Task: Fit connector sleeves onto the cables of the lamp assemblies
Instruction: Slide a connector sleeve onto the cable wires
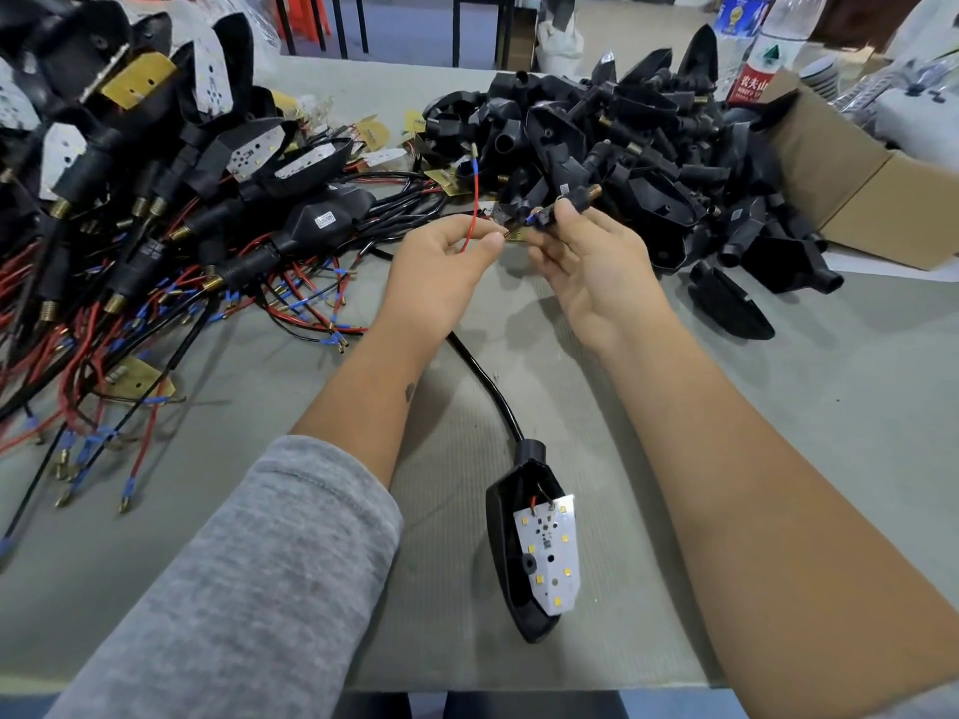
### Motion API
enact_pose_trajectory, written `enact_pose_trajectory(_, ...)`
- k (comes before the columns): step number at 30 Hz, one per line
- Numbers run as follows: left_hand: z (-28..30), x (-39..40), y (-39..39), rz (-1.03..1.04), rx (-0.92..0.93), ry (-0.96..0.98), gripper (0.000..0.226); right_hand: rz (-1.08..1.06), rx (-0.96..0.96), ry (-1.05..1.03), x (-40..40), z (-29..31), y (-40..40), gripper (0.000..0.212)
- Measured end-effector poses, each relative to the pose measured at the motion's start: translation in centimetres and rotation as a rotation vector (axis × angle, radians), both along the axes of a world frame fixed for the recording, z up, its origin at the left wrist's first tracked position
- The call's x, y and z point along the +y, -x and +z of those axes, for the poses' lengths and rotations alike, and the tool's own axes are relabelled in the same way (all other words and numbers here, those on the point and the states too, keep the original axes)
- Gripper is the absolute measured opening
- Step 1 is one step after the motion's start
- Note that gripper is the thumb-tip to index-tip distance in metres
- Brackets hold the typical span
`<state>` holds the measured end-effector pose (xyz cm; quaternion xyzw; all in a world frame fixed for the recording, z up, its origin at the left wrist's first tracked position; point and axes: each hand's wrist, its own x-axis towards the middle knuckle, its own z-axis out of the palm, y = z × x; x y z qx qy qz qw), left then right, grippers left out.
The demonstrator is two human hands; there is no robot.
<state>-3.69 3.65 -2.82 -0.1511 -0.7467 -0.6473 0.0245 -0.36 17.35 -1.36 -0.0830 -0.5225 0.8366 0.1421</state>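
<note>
Left hand: thumb and forefinger pinch the red wire near its lower end; the wire rises toward 12 o'clock to a blue-capped tip. Other fingers loosely curled.

Right hand: fingers grip a black sleeve at the fingertips, brass threaded end pointing to 2 o'clock. A small blue wire end shows at the sleeve's left mouth, just beside the left fingertips. Cannot tell whether the wire is inside the sleeve.

Both hands are raised above the table, fingertips near each other at centre frame.

Cable: black, runs from under the left wrist toward 5 o'clock into the lamp. Lamp lies on the table at 6 o'clock between the forearms, open side up, white LED board showing.

At 9 to 11 o'clock: heap of wired lamps with red and black leads spread over the table.
At 1 o'clock: pile of empty black housings.
At 2 o'clock: cardboard box, touching the pile.
At 1 o'clock, far edge: bottles, upright.
Left forearm wears a grey sleeve cuff; right forearm bare.
</note>
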Motion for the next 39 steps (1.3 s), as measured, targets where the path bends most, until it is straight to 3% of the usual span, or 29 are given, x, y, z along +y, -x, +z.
enact_pose_trajectory(11, 0.2, 0.2, -0.3, 0.023, -0.064, 0.05, 0.021, 0.098, -0.027, 0.162, 0.2, 0.2, -0.1, 0.025)
enact_pose_trajectory(17, 0.5, 0.3, -0.4, 0.054, -0.079, 0.065, 0.02, 0.063, -0.033, 0.047, 0.1, 0.0, 0.0, 0.007)
enact_pose_trajectory(20, 0.6, 0.3, -0.4, 0.072, -0.1, 0.04, 0.023, 0.064, -0.029, -0.022, -0.1, -0.3, 0.1, 0.009)
enact_pose_trajectory(27, 0.7, 0.2, -0.5, 0.055, -0.103, 0.039, 0.025, 0.09, -0.014, 0.09, 0.3, -0.3, 0.2, 0.015)
enact_pose_trajectory(39, 0.9, 0.2, -1.0, 0.044, -0.027, -0.005, 0.014, 0.102, -0.043, 0.044, 0.1, -0.3, 0.0, 0.007)
